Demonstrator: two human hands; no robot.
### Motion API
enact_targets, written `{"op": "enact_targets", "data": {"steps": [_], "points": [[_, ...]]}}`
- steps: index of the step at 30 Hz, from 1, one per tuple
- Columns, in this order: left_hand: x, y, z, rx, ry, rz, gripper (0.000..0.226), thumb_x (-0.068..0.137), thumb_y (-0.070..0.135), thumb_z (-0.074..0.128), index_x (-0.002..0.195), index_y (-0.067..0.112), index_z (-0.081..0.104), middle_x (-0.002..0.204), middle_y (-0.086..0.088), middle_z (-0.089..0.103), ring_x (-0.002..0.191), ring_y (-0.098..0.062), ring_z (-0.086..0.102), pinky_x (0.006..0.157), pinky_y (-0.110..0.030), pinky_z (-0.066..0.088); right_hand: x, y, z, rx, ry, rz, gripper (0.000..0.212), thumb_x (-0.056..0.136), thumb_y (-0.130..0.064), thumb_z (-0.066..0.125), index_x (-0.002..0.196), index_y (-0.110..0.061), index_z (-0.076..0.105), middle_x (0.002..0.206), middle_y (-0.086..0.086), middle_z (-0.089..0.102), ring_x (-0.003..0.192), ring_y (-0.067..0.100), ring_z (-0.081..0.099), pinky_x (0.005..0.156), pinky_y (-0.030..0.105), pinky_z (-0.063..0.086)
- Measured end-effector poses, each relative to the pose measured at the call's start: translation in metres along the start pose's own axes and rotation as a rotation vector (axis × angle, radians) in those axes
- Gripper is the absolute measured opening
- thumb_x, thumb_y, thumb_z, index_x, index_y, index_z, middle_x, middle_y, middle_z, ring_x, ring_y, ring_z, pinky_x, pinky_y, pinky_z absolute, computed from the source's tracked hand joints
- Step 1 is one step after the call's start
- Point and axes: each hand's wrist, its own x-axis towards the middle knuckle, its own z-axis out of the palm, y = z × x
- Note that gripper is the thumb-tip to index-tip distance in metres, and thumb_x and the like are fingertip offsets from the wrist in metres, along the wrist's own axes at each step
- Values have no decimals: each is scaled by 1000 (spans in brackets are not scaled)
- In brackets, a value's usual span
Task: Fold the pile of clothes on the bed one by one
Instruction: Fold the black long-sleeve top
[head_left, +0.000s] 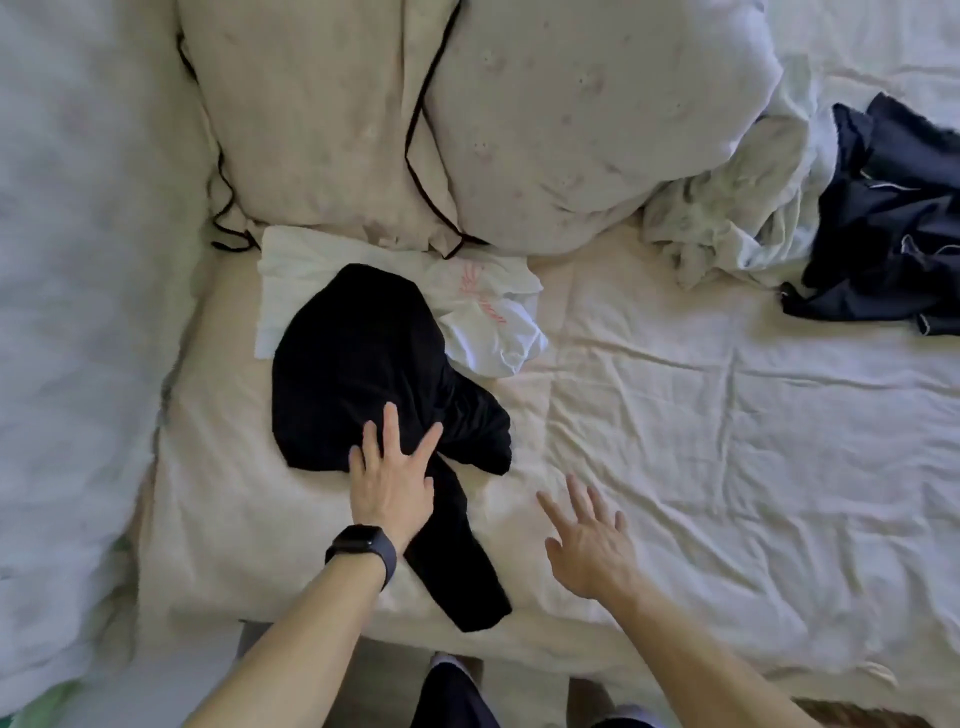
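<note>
Notably, the black garment (363, 364) lay toward the left end of the bed's (727, 426) near edge. It was bunched rather than flat, and one narrow part, probably a sleeve or leg, trailed to that edge. Its far portion overlapped a white garment (291, 260) squared against the pillows (322, 130). This suggested that the left end served as the stacking area for finished items.

The left hand (392, 478), with a wrist band (361, 551), rested palm-down on the near part of the black garment. Its grip was apart: the fingers were straight and spread, pressing the cloth without pinching it. This posture was judged to pin the fabric against sliding on the sheet.

The right hand (589, 540) was over bare sheet just right of the garment. Its grip was likewise apart, with the fingers fanned and holding nothing. Whether it contacted the sheet could not be determined.

The remaining pile lay well apart at the right edge, as a dark navy heap (893, 223) beside a pale crumpled item (727, 228). That separation kept unfolded stock out of the work zone.

The black garment was judged not yet folded, and spreading it flat was the likely next requirement. The dark cloth hid its seams, so edges could be misjudged.
</note>
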Motion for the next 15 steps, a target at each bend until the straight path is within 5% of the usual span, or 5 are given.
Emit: {"op": "enact_targets", "data": {"steps": [3,6,8,11,15], "points": [[45,-17,26,138,-1,1,87,93,50,60,157,45,2,162,-20,6,143,-44,26,109,-51,34,24,8,23,19,-62,53,67,106,-43,35,159,-44,-6,166,0,-28,155,32,-16,121,61,15],[71,-35,44,222,-55,82,64,97,39,57,152,33,26,129,-8,51,113,-28,54,88,-39,48,37,9,38,65,-74,56,69,105,-41,38,158,-43,-5,167,1,-25,155,35,-15,120,60,22],[75,-43,45,214,-34,131,40,101,24,49,140,27,41,103,-1,60,93,-23,60,72,-35,44,36,7,39,130,-90,58,67,104,-41,39,159,-42,0,168,0,-21,155,34,-15,121,58,23],[62,-46,27,-61,-44,83,30,103,22,37,126,30,55,98,4,66,86,-21,62,63,-34,44,22,8,26,250,-113,71,62,105,-46,39,161,-36,13,171,0,-6,157,27,0,120,49,28],[14,-30,-30,-496,43,102,19,100,29,54,114,32,67,102,12,71,95,-16,66,71,-32,50,-20,0,-6,457,-40,78,66,103,-54,41,161,-28,23,169,0,17,152,23,27,117,40,34]]}}
